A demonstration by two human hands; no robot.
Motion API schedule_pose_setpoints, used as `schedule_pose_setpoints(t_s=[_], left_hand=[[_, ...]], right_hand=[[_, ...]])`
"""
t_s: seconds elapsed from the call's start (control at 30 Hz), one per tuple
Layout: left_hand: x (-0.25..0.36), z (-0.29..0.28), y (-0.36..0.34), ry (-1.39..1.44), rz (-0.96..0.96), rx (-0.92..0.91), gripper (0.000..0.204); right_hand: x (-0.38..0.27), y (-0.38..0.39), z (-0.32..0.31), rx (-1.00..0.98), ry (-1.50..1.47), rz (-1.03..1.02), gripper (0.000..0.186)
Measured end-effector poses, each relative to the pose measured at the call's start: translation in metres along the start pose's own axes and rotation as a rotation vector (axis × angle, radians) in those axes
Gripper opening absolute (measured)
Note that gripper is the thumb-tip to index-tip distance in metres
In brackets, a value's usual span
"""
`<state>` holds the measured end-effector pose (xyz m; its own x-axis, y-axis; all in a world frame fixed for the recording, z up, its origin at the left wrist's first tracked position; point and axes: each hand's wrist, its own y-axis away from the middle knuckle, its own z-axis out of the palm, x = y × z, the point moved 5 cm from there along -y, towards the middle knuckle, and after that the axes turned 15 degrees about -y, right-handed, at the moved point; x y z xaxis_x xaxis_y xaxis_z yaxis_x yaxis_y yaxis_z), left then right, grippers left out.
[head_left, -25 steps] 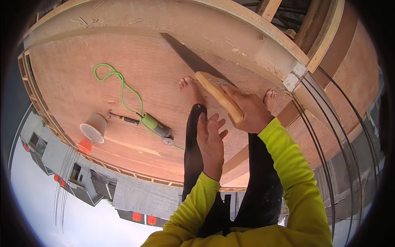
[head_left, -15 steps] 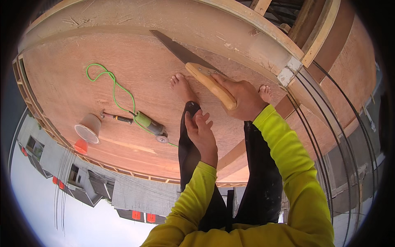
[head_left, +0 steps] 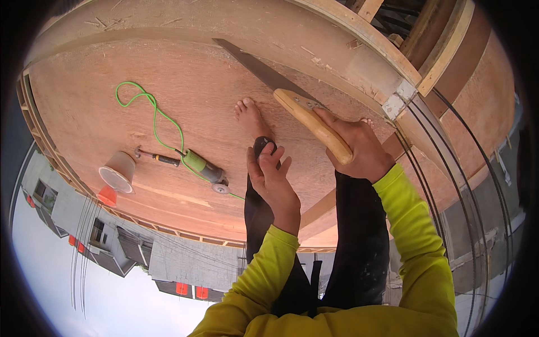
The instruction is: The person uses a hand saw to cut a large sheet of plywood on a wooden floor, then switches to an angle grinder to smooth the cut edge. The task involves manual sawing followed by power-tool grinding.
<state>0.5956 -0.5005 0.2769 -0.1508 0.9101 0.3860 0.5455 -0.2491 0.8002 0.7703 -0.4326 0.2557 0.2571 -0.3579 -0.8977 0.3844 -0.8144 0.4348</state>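
Observation:
A handsaw (head_left: 310,120) with a pale wooden handle is gripped in my right hand (head_left: 362,147), fingers closed round the handle. Its dark blade slants away up and to the left, the tip by the raised ledge at the far side. My left hand (head_left: 275,182) hangs in the air over my left shin, its fingers apart and curved, with nothing seen in it. My bare left foot (head_left: 250,118) stands on the plywood deck (head_left: 202,95); only the toes of the right foot show past my right hand.
On the deck to the left lie a green angle grinder (head_left: 203,167) with a looped green cord (head_left: 157,115), and a claw hammer (head_left: 160,158). A whitish bucket (head_left: 118,171) sits beside an orange-red piece (head_left: 106,195). Black cables (head_left: 477,196) run along the right; timber framing (head_left: 387,42) borders an opening.
My right hand has shifted right with the saw, handle and blade moving with it, and now hides more of my right foot. My left hand has moved only slightly.

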Motion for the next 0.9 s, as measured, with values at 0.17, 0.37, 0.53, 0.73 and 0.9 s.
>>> schedule_pose_setpoints(t_s=[0.17, 0.37, 0.53, 0.73, 0.9], left_hand=[[-0.008, 0.007, 0.001, -0.107, 0.028, 0.035, 0.064], [0.005, 0.007, 0.001, -0.022, 0.061, 0.036, 0.065], [-0.003, 0.009, 0.003, -0.134, 0.088, 0.067, 0.07], [-0.001, 0.012, 0.012, -0.095, 0.075, 0.067, 0.07], [-0.005, 0.016, 0.012, -0.163, 0.079, 0.101, 0.07]], right_hand=[[0.022, -0.056, -0.001, -0.024, 0.034, 0.238, 0.07], [0.008, -0.001, -0.009, -0.01, -0.013, 0.063, 0.076], [0.025, -0.023, 0.008, -0.048, 0.016, 0.203, 0.075], [0.018, 0.012, -0.023, -0.061, 0.058, 0.224, 0.074], [0.041, -0.01, -0.007, -0.003, -0.005, 0.143, 0.074]])
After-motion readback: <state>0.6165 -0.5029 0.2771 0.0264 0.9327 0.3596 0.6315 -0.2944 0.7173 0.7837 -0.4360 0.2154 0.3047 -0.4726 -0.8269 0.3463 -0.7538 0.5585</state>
